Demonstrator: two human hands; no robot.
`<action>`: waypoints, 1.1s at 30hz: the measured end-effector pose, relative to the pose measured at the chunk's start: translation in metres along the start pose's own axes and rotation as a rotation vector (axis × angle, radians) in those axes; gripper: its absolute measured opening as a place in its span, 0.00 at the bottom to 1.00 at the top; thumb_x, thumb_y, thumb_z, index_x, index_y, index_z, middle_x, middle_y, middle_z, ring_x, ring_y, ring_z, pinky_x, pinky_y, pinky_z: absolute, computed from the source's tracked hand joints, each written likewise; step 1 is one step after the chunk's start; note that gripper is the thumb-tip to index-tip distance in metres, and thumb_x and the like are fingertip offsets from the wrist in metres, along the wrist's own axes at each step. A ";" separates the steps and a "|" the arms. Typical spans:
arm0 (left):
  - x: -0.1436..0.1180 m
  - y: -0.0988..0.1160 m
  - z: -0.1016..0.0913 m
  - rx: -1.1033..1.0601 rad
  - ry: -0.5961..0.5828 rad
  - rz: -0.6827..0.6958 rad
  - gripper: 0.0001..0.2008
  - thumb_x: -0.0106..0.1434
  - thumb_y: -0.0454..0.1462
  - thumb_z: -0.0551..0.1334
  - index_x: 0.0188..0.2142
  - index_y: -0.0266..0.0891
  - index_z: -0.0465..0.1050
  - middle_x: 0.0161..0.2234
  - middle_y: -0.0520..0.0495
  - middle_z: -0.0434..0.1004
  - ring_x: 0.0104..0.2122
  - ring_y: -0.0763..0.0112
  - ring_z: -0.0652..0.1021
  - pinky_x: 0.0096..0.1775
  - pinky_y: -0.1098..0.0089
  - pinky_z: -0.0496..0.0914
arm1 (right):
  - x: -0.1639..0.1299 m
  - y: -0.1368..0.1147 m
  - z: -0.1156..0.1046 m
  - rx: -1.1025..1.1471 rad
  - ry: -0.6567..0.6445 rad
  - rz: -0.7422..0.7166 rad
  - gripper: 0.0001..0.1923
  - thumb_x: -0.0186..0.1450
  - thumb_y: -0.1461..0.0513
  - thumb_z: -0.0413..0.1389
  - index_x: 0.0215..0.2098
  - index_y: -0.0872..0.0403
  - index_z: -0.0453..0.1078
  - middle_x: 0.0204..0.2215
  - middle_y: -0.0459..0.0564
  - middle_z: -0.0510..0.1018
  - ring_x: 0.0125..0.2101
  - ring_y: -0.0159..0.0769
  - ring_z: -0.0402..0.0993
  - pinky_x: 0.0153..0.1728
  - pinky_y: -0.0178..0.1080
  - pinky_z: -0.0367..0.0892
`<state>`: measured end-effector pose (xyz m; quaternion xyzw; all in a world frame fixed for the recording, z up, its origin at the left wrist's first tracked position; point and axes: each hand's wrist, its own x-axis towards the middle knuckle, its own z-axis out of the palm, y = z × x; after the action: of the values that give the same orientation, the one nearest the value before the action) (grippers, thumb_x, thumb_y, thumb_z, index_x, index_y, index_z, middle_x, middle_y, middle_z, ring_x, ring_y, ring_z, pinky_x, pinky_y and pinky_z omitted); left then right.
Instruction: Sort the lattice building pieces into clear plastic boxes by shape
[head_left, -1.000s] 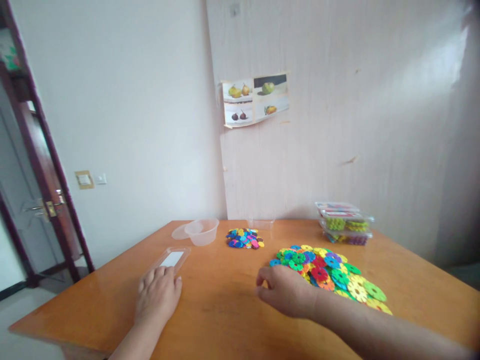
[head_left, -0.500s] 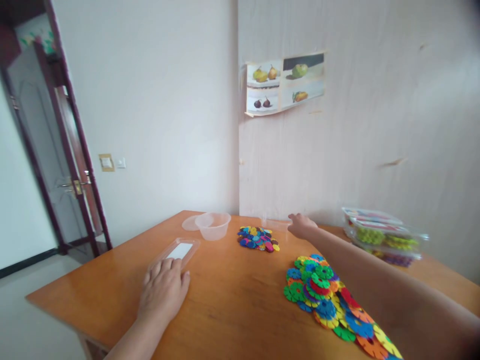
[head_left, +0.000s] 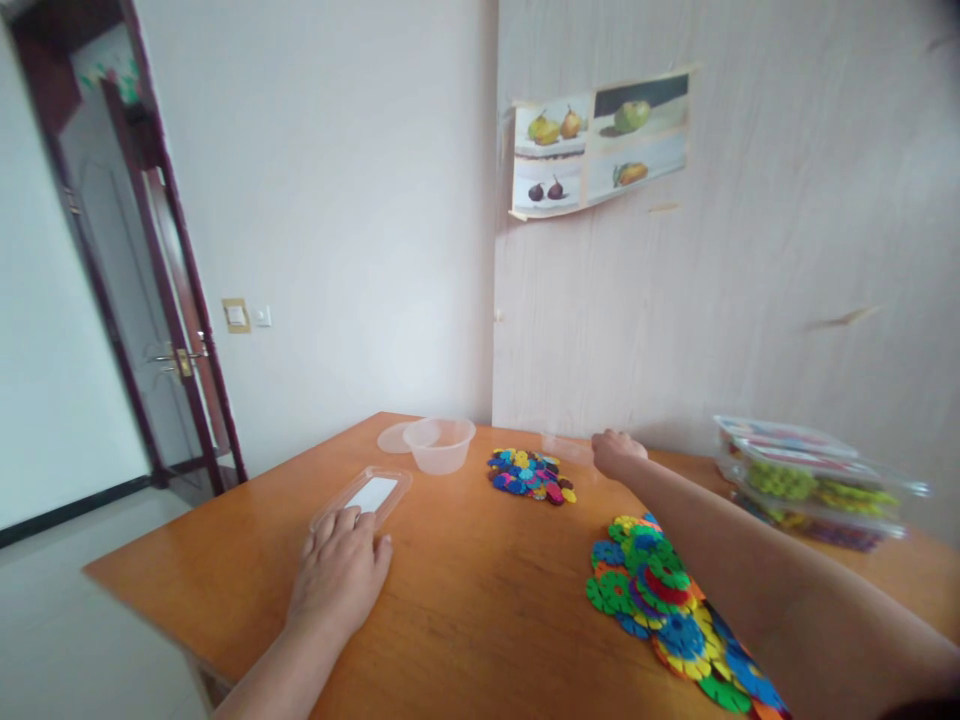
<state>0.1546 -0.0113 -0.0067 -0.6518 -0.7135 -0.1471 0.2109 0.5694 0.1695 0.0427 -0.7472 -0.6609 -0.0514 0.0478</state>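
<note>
Clear plastic container reached for at the far edge of the surface

The right hand [head_left: 616,452] is laid on a clear rectangular container [head_left: 566,449] by the wall; whether its fingers are closed cannot be told. The left hand [head_left: 341,572] is pressed flat, fingers spread, beside a clear lid [head_left: 365,495], seemingly as support.

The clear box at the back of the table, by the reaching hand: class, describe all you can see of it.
The clear box is a low, see-through container, apparently plastic, so faint that its shape is hard to make out. It stands upright on the wooden table near the wall, just behind the small pile of coloured discs. It looks empty. The right hand is at its right end; whether it grips cannot be told.
</note>
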 end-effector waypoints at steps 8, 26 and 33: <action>-0.001 0.003 -0.003 -0.013 0.018 -0.004 0.12 0.64 0.41 0.53 0.39 0.38 0.72 0.46 0.38 0.71 0.49 0.53 0.67 0.50 0.56 0.60 | -0.030 -0.007 -0.030 -0.032 0.179 -0.064 0.18 0.70 0.62 0.45 0.47 0.55 0.75 0.45 0.61 0.79 0.51 0.51 0.67 0.40 0.44 0.63; -0.006 0.005 -0.005 -0.090 0.030 -0.048 0.12 0.64 0.41 0.56 0.40 0.38 0.73 0.46 0.38 0.70 0.51 0.53 0.65 0.54 0.56 0.57 | -0.180 -0.157 -0.034 0.047 0.340 -0.797 0.14 0.70 0.59 0.48 0.37 0.53 0.75 0.36 0.55 0.80 0.45 0.46 0.65 0.44 0.45 0.53; -0.005 0.003 0.002 -0.123 0.087 -0.047 0.12 0.63 0.42 0.58 0.41 0.38 0.73 0.45 0.38 0.71 0.51 0.52 0.66 0.54 0.56 0.58 | -0.183 -0.186 -0.025 0.084 0.307 -0.718 0.13 0.69 0.59 0.49 0.41 0.54 0.75 0.37 0.56 0.80 0.46 0.48 0.66 0.44 0.46 0.55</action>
<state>0.1572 -0.0146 -0.0115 -0.6395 -0.7084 -0.2239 0.1979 0.3622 0.0084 0.0421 -0.4495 -0.8669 -0.1490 0.1558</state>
